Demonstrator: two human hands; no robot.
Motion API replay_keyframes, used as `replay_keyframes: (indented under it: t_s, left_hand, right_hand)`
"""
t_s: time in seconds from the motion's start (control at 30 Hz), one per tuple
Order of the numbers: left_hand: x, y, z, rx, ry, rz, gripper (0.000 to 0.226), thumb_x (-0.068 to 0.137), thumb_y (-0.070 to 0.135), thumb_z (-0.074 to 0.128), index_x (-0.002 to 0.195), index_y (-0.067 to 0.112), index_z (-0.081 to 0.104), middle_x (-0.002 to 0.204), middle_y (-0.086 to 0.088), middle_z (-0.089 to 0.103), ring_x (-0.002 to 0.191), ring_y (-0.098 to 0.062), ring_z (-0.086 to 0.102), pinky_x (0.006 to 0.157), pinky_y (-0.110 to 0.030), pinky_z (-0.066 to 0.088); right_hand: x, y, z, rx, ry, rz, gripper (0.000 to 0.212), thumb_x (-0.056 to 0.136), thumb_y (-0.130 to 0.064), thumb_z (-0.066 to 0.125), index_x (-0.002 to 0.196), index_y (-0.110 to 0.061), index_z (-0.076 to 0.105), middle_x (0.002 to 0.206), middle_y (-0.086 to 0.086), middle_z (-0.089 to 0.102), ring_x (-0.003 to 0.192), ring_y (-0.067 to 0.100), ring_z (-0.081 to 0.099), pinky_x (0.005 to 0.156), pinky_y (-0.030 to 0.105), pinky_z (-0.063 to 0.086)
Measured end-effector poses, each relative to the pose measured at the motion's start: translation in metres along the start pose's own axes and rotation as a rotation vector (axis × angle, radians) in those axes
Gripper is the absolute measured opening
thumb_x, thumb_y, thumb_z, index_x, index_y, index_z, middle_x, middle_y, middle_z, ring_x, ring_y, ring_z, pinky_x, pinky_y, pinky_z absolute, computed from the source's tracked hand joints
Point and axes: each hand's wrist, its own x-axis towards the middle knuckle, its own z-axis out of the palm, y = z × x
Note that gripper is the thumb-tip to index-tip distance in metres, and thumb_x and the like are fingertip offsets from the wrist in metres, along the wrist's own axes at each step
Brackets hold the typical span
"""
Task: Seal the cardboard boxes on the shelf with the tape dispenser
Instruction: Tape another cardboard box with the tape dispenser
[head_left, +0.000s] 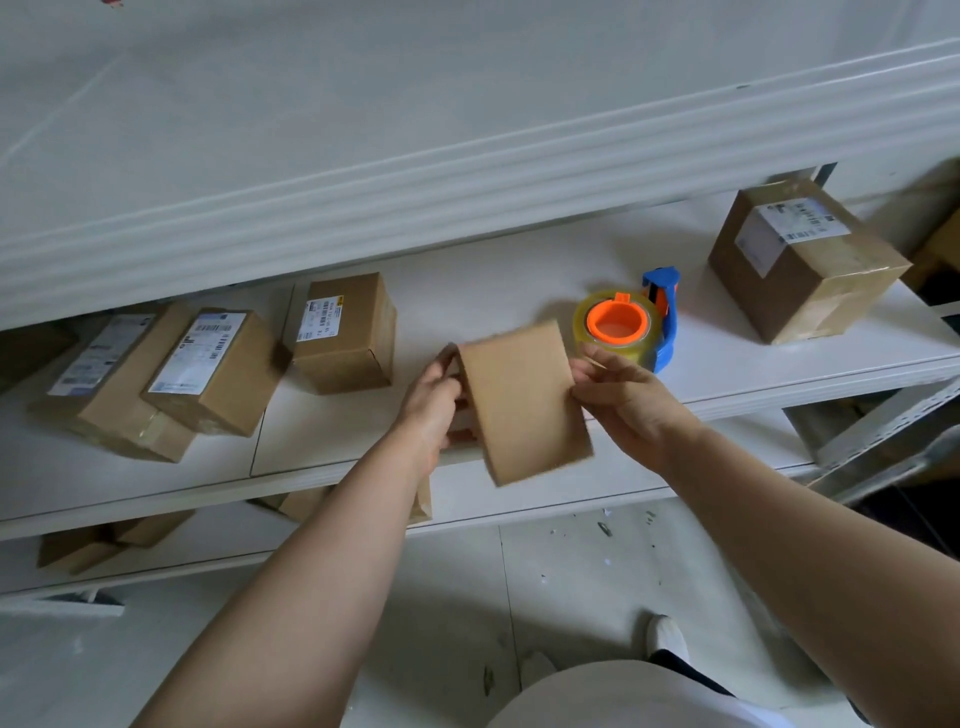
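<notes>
We see soft, even, dim light with a cool grey cast; its source we cannot tell. Shadows are faint, deepest under the upper shelf board (467, 171) at left and in the dark right corner. The white shelf (519, 270) is the brightest surface. The small box (524, 400) we hold is smeared at its edges by motion, the left hand (434, 400) soft too, the right hand (623, 395) sharper. The labelled boxes (218, 369) at left are blurred, their print unreadable. The tape dispenser (665, 332) shows saturated orange and blue, with mild sheen on its roll (587, 332). Wide-angle bowing curves the shelf edges
</notes>
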Motion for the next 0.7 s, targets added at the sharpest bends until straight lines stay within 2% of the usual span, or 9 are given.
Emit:
replay_keyframes:
  t_s: [0.07, 0.1, 0.23, 0.27, 0.37, 0.47, 0.5, 0.57, 0.7]
  left_hand:
    - [-0.008, 0.003, 0.008, -0.014, -0.044, -0.117, 0.024, 0.094, 0.035, 0.049, 0.111, 0.026, 0.062, 0.095, -0.005, 0.064, 0.084, -0.023, 0.059, 0.082, -0.040, 0.048]
    - [-0.012, 0.001, 0.011, -0.001, -0.067, -0.139, 0.025, 0.093, 0.044, 0.050, 0.105, 0.025, 0.061, 0.089, -0.004, 0.063, 0.080, -0.023, 0.059, 0.079, -0.037, 0.048]
    - [-0.014, -0.009, 0.024, -0.021, -0.080, -0.037, 0.009, 0.094, 0.037, 0.052, 0.093, 0.029, 0.048, 0.089, 0.001, 0.059, 0.077, -0.020, 0.059, 0.077, -0.035, 0.047]
    - [-0.016, -0.009, 0.025, -0.053, -0.071, -0.007, 0.005, 0.095, 0.034, 0.052, 0.097, 0.032, 0.048, 0.090, 0.002, 0.059, 0.079, -0.018, 0.058, 0.079, -0.035, 0.046]
    - [-0.017, -0.004, 0.026, -0.122, -0.075, 0.082, 0.024, 0.096, 0.030, 0.050, 0.119, 0.038, 0.047, 0.099, 0.005, 0.061, 0.091, -0.018, 0.058, 0.092, -0.040, 0.044]
    - [-0.022, 0.006, 0.023, -0.129, -0.097, 0.200, 0.024, 0.094, 0.025, 0.051, 0.115, 0.037, 0.055, 0.105, 0.008, 0.063, 0.104, -0.017, 0.056, 0.093, -0.037, 0.043]
    - [-0.022, 0.008, 0.021, -0.120, -0.100, 0.250, 0.033, 0.089, 0.025, 0.054, 0.120, 0.037, 0.055, 0.114, 0.010, 0.063, 0.110, -0.015, 0.056, 0.094, -0.035, 0.042]
    - [-0.020, 0.010, 0.016, -0.111, -0.118, 0.336, 0.055, 0.080, 0.019, 0.055, 0.133, 0.035, 0.050, 0.133, 0.010, 0.057, 0.122, -0.011, 0.053, 0.101, -0.030, 0.041]
    - [-0.019, 0.010, 0.009, -0.012, -0.185, 0.380, 0.069, 0.087, -0.009, 0.040, 0.147, 0.023, 0.035, 0.145, 0.013, 0.044, 0.124, -0.006, 0.049, 0.101, -0.023, 0.039]
  right_hand:
    - [0.000, 0.001, 0.004, -0.031, 0.000, -0.013, 0.057, 0.082, 0.026, 0.047, 0.131, -0.003, 0.050, 0.111, 0.010, 0.062, 0.098, 0.014, 0.062, 0.073, 0.016, 0.055]
    - [0.001, 0.000, 0.006, -0.055, 0.003, -0.018, 0.057, 0.083, 0.025, 0.048, 0.133, -0.002, 0.049, 0.114, 0.010, 0.062, 0.099, 0.013, 0.062, 0.073, 0.015, 0.055]
    - [0.001, -0.013, 0.014, -0.096, 0.001, -0.064, 0.054, 0.085, 0.020, 0.052, 0.135, -0.001, 0.050, 0.125, 0.012, 0.061, 0.102, 0.012, 0.063, 0.082, 0.014, 0.053]
    - [0.001, -0.018, 0.016, -0.113, 0.001, -0.088, 0.053, 0.085, 0.020, 0.053, 0.134, -0.001, 0.051, 0.123, 0.011, 0.062, 0.103, 0.012, 0.063, 0.082, 0.014, 0.053]
    - [-0.002, -0.030, 0.019, -0.182, 0.010, -0.148, 0.050, 0.086, 0.008, 0.061, 0.133, -0.008, 0.054, 0.123, 0.005, 0.061, 0.110, 0.016, 0.059, 0.084, 0.018, 0.051]
    - [-0.010, -0.031, 0.020, -0.325, -0.036, -0.124, 0.043, 0.088, -0.014, 0.066, 0.131, -0.022, 0.059, 0.129, -0.005, 0.063, 0.116, 0.014, 0.057, 0.091, 0.030, 0.042]
    - [-0.012, -0.030, 0.020, -0.366, -0.069, -0.113, 0.041, 0.090, -0.018, 0.064, 0.131, -0.026, 0.059, 0.129, -0.009, 0.062, 0.118, 0.012, 0.054, 0.094, 0.034, 0.039]
    - [-0.013, -0.026, 0.018, -0.388, -0.126, -0.088, 0.041, 0.094, -0.016, 0.058, 0.133, -0.030, 0.057, 0.134, -0.013, 0.058, 0.126, 0.010, 0.049, 0.103, 0.038, 0.034]
    - [-0.013, -0.019, 0.017, -0.282, -0.150, -0.057, 0.033, 0.100, -0.019, 0.049, 0.130, -0.027, 0.059, 0.134, -0.006, 0.060, 0.129, 0.012, 0.049, 0.110, 0.045, 0.035]
